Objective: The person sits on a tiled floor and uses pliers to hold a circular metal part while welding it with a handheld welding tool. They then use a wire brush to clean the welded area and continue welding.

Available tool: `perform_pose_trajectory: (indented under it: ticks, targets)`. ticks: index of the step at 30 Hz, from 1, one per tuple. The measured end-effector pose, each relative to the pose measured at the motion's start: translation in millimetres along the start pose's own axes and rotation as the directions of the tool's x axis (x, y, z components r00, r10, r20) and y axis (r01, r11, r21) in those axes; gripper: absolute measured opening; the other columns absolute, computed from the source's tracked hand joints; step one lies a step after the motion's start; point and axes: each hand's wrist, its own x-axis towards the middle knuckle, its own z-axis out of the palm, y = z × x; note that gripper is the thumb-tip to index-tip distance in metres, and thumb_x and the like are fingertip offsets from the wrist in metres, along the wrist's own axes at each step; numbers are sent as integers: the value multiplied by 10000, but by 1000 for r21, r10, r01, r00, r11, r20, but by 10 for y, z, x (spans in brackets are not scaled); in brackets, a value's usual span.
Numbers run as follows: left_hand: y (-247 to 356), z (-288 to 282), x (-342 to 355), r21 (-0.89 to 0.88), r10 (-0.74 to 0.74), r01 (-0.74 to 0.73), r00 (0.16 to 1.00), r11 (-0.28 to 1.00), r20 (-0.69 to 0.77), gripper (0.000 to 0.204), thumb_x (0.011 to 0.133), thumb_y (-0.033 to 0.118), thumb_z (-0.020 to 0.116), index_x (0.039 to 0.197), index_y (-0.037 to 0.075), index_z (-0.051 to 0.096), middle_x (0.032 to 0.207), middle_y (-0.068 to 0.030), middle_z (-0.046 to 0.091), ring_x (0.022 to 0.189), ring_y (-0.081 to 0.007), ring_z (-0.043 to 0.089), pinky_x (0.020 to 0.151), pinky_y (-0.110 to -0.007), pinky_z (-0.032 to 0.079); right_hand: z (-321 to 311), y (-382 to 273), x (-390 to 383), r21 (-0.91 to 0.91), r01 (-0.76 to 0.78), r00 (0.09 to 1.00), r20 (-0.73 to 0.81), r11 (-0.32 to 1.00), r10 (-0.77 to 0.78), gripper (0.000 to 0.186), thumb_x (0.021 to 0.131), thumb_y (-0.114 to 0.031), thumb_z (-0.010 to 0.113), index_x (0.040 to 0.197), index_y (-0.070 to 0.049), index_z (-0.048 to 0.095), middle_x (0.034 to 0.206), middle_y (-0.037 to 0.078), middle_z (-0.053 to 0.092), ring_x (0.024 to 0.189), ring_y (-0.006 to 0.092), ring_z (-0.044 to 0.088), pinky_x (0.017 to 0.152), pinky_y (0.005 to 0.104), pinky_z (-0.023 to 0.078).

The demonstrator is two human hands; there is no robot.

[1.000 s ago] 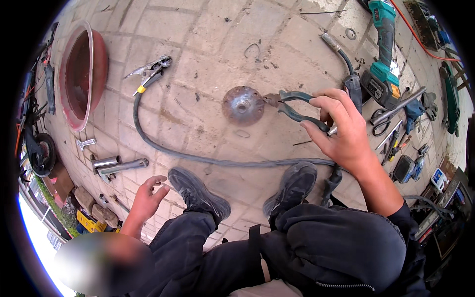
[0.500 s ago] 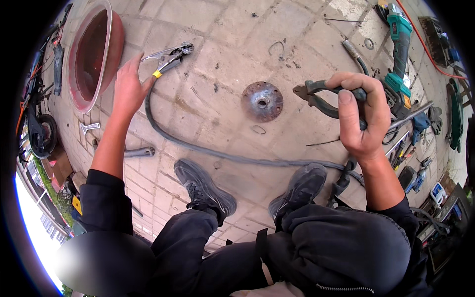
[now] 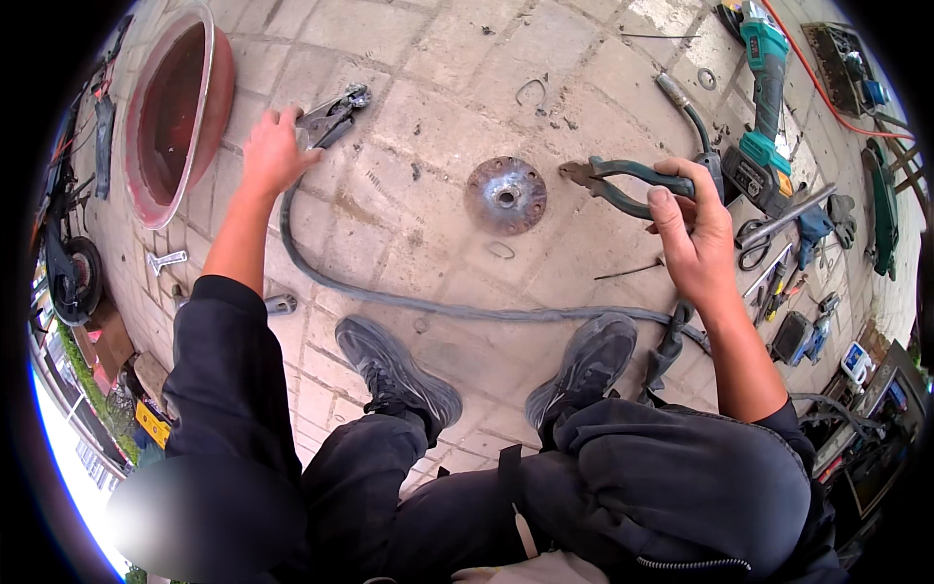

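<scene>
My left hand (image 3: 275,154) reaches out at the upper left and grips the handles of a metal clamp (image 3: 341,109), which is attached to a thick dark cable (image 3: 428,304) curving across the paving. My right hand (image 3: 696,234) holds dark-handled pliers (image 3: 623,183), their rusty jaws just right of a round metal disc with a centre hole and bolt holes (image 3: 506,195), which lies flat on the ground. Small bent wires (image 3: 531,94) lie near the disc. My shoes stand either side below the cable.
A red basin (image 3: 175,117) sits upper left. At the right lie a teal angle grinder (image 3: 764,107), a welding torch (image 3: 696,127), a steel tube (image 3: 759,229), gloves, several hand tools and an orange cable. A wrench (image 3: 166,260) and metal parts lie left. A scooter wheel stands at the left edge.
My left hand has risen from beside my left shoe to the clamp and closed on it. My right hand with the pliers has shifted; their jaws are now off the disc's edge.
</scene>
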Motion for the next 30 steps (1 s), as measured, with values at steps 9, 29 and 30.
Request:
perform_pose_trajectory:
  ticks: [9, 29, 30]
  targets:
    - [9, -175, -328, -248, 112, -53, 966, 967, 233, 471, 936, 471, 618, 968, 2, 586, 796, -226, 615, 747, -383, 604, 700, -449, 459, -285, 184, -268, 319, -549, 836, 202, 772, 511, 376, 1005, -282, 528, 1126, 70, 580, 992, 166, 649, 790, 188, 659, 663, 310, 566]
    - [198, -8, -761, -219, 396, -330, 782, 918, 482, 486, 738, 385, 800, 1030, 15, 681, 1079, -213, 567, 982, -383, 564, 901, -422, 452, 130, 518, -315, -19, -740, 583, 482, 673, 654, 382, 926, -316, 683, 881, 49, 580, 782, 107, 610, 634, 199, 659, 532, 332, 562]
    - [210, -39, -727, -265, 333, -214, 740, 940, 584, 489, 745, 386, 794, 1033, 11, 674, 1081, -213, 559, 984, -381, 565, 899, -416, 451, 140, 515, -323, 6, -754, 574, 491, 657, 655, 379, 928, -311, 678, 885, 52, 577, 782, 108, 611, 644, 208, 668, 536, 338, 569]
